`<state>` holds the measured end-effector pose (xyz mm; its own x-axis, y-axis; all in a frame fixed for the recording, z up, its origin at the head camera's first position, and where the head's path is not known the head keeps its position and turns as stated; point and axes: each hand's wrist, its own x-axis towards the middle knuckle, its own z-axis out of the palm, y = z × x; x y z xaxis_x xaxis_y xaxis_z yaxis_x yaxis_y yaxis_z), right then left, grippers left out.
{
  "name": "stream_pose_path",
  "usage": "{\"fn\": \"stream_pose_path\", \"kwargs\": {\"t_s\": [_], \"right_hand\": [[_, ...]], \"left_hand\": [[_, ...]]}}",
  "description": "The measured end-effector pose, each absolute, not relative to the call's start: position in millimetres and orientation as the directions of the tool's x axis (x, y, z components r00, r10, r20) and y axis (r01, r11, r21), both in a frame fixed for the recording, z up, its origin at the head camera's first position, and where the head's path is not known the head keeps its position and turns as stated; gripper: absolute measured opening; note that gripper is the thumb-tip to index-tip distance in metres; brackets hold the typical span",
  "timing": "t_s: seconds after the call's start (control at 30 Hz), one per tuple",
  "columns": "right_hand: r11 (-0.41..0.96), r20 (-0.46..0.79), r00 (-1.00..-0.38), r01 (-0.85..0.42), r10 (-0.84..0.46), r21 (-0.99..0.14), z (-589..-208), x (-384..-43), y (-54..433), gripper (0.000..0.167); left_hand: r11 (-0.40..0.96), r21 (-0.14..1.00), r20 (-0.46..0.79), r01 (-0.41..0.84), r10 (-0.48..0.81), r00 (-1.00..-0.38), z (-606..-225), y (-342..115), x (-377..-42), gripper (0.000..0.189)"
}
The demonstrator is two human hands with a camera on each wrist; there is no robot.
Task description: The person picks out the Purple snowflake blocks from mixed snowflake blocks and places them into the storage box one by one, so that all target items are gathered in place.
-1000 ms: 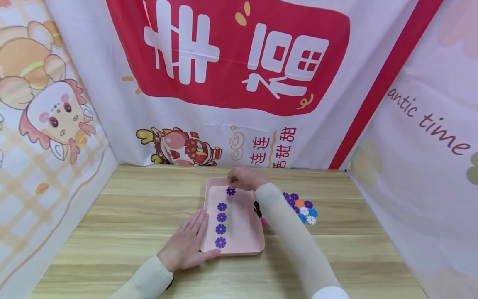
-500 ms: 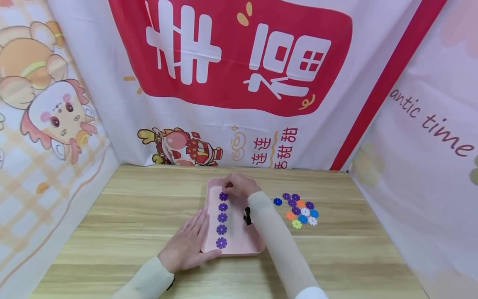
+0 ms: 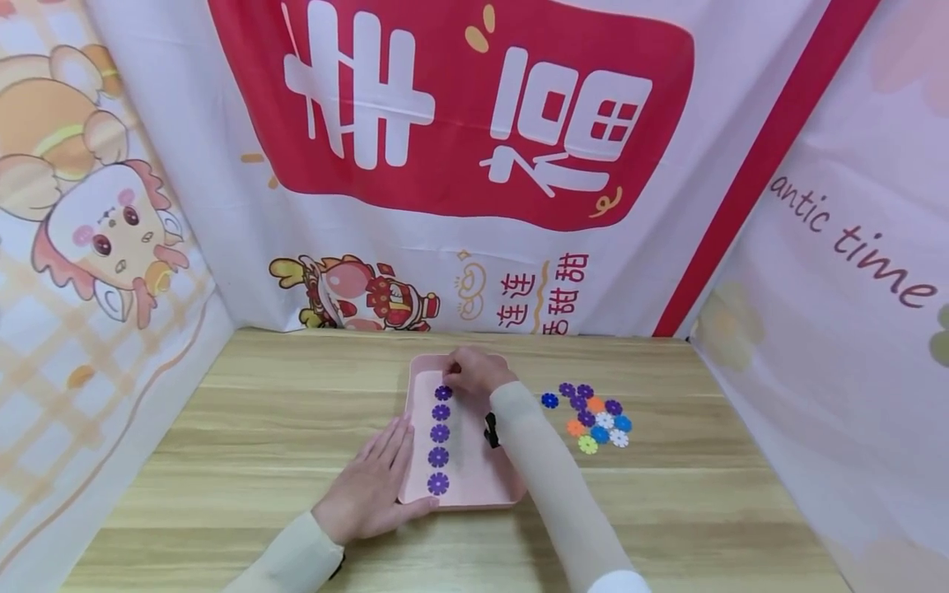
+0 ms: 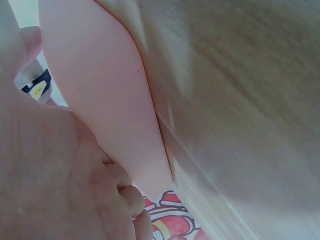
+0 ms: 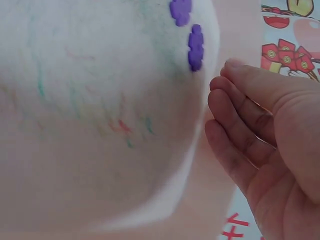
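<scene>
A pink tray [image 3: 478, 494] holds a column of several purple snowflake discs [image 3: 440, 432] along its left side. My right hand [image 3: 478, 371] is over the tray's far end, just beyond the farthest purple disc [image 3: 443, 394]. In the right wrist view, the loosely bent fingers [image 5: 235, 130] hold nothing, and a small gap separates them from the nearest purple disc [image 5: 196, 48]. My left hand [image 3: 366, 482] rests against the tray's left wall with fingers extended, its thumb at the near left corner. The left wrist view shows the palm [image 4: 60, 175] along the tray's outer wall [image 4: 105, 75].
Right of the tray, a loose group of purple, orange, white, blue and yellow-green snowflake discs [image 3: 604, 420] lies on the wooden table [image 3: 667, 511]. One dark blue disc [image 3: 549, 400] sits slightly apart. A printed cloth [image 3: 460, 189] hangs behind the table.
My right hand has brought a purple disc left and down to the far end of the column, then let it go and drawn slightly away. The left hand has stayed still.
</scene>
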<state>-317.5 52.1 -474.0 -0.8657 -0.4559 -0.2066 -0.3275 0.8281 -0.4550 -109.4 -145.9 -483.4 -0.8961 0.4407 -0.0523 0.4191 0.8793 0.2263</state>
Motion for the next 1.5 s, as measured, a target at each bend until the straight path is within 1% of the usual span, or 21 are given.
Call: {"fn": "stream_pose_path", "kwargs": {"t_s": [0.07, 0.17, 0.23, 0.3, 0.4, 0.5, 0.63, 0.73, 0.97, 1.07, 1.23, 1.4, 1.5], "right_hand": [[0.811, -0.2, -0.857, -0.338, -0.475, -0.478, -467.4, -317.2, 56.7, 0.011], [0.772, -0.157, -0.831, -0.403, -0.534, -0.49, -455.2, -320.3, 66.7, 0.011], [0.754, -0.127, -0.813, -0.453, -0.569, -0.476, -447.3, -323.1, 76.3, 0.011], [0.75, -0.107, -0.8, -0.495, -0.591, -0.438, -440.0, -325.7, 87.2, 0.012], [0.748, -0.085, -0.789, -0.534, -0.609, -0.394, -431.3, -328.9, 107.4, 0.012], [0.754, -0.079, -0.792, -0.54, -0.606, -0.374, -421.3, -330.3, 131.4, 0.011], [0.781, -0.086, -0.812, -0.519, -0.578, -0.348, -409.9, -328.4, 168.4, 0.01], [0.806, -0.107, -0.827, -0.497, -0.552, -0.322, -408.6, -322.5, 198.5, 0.01], [0.858, -0.185, -0.861, -0.405, -0.474, -0.315, -420.3, -306.5, 259.4, 0.012], [0.878, -0.221, -0.874, -0.354, -0.433, -0.322, -428.6, -303.4, 278.4, 0.016], [0.913, -0.279, -0.885, -0.295, -0.373, -0.284, -447.9, -300.3, 305.0, 0.02], [0.921, -0.302, -0.889, -0.257, -0.344, -0.294, -464.4, -292.1, 322.1, 0.018], [0.915, -0.29, -0.887, -0.275, -0.36, -0.295, -471.2, -290.2, 327.8, 0.016]], "left_hand": [[0.878, 0.23, -0.051, 0.419, 0.441, -0.896, -483.1, -146.1, -109.4, 0.11], [0.878, 0.239, -0.055, 0.414, 0.438, -0.897, -482.7, -146.6, -109.3, 0.11], [0.88, 0.243, -0.063, 0.408, 0.435, -0.898, -482.6, -147.1, -109.2, 0.111], [0.882, 0.246, -0.072, 0.403, 0.431, -0.9, -482.5, -147.7, -109.0, 0.112], [0.883, 0.247, -0.078, 0.399, 0.429, -0.9, -481.9, -148.6, -108.9, 0.112], [0.883, 0.244, -0.072, 0.401, 0.429, -0.901, -481.3, -149.2, -109.2, 0.111], [0.885, 0.239, -0.066, 0.4, 0.426, -0.902, -481.5, -149.6, -109.9, 0.111], [0.886, 0.238, -0.07, 0.399, 0.425, -0.902, -482.1, -149.7, -110.1, 0.112], [0.882, 0.245, -0.075, 0.402, 0.43, -0.899, -482.3, -148.4, -109.9, 0.112], [0.882, 0.244, -0.067, 0.403, 0.43, -0.9, -482.2, -147.5, -110.3, 0.111], [0.883, 0.248, -0.071, 0.399, 0.428, -0.901, -481.9, -146.5, -110.7, 0.111], [0.881, 0.243, -0.068, 0.405, 0.432, -0.899, -482.5, -146.5, -110.8, 0.112], [0.882, 0.241, -0.068, 0.404, 0.431, -0.9, -482.9, -146.9, -111.0, 0.112]]}}
